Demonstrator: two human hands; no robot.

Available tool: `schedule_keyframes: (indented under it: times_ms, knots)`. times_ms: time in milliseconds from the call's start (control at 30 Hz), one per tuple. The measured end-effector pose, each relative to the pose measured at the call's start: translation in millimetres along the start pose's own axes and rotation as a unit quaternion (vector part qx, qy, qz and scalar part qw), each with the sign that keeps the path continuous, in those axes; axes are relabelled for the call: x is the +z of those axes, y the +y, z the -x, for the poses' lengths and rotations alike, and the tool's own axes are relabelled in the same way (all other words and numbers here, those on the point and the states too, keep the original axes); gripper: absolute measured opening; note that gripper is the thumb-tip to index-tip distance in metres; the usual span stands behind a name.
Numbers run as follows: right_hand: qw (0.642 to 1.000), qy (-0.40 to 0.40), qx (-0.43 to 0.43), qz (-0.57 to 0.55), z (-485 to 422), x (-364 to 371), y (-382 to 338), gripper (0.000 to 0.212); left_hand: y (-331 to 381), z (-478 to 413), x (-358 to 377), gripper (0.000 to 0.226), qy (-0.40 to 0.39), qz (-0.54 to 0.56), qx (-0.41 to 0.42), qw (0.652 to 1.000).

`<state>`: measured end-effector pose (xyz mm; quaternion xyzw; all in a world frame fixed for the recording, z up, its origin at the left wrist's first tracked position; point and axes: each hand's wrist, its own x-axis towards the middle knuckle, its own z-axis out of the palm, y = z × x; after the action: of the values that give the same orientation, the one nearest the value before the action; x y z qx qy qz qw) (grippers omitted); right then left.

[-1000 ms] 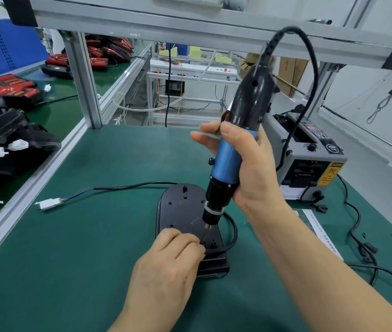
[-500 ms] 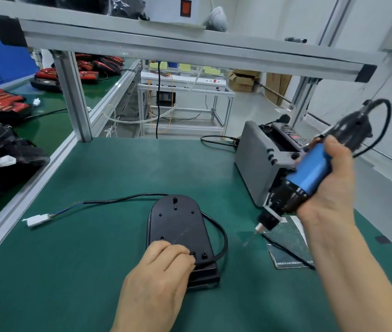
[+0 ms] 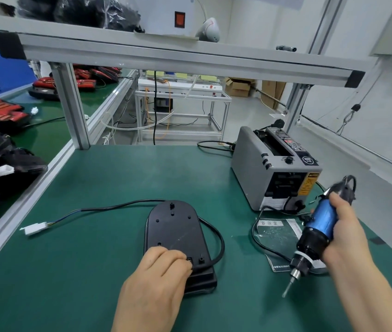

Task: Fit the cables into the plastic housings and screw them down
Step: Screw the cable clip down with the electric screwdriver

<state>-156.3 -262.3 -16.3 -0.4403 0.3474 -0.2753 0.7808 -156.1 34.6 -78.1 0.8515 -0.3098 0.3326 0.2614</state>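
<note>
item: black plastic housing point(image 3: 175, 226), lying flat on the green mat point(image 3: 118, 183), near end under the left hand point(image 3: 159, 276). left fingers point(image 3: 178, 257) bent and bunched together, tips beside two small screw posts; whether they pinch anything cannot be told. cable point(image 3: 222, 244) leaves the housing just right of those fingertips, loops past its far end and ends in a white connector point(image 3: 33, 228) well left of them. right hand point(image 3: 344, 236): fingers wrapped round the blue electric screwdriver point(image 3: 322, 221), bit tilted downward, well right of the left fingers. grey tape dispenser point(image 3: 269, 168) stands beyond the right fingers.
</note>
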Motion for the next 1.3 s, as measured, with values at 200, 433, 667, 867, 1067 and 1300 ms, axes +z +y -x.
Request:
schedule_keyframes:
  times_ms: [200, 433, 667, 867, 1067, 1300]
  knots:
    - [0.998, 0.021, 0.011, 0.063, -20, -14, 7, 0.026, -2, -1, 2, 0.026, 0.005, -0.001, 0.011, 1.0]
    - [0.989, 0.014, 0.002, 0.15, -38, -26, 11, 0.034, -4, -1, 4, 0.027, 0.016, -0.001, 0.022, 1.0]
    - [0.973, 0.008, 0.002, 0.232, -49, -31, 13, 0.048, -5, -1, 5, 0.026, 0.021, -0.002, 0.028, 0.999]
    - [0.958, 0.008, 0.006, 0.288, -56, -37, 12, 0.041, -4, -2, 5, 0.027, 0.021, 0.001, 0.022, 1.0]
    - [0.933, 0.031, -0.019, 0.358, -57, -42, 14, 0.045, -3, -2, 3, 0.028, 0.018, -0.001, 0.025, 1.0]
    - [0.902, 0.056, -0.068, 0.422, -58, -41, 18, 0.044, -4, -1, 5, 0.025, 0.015, -0.002, 0.022, 1.0]
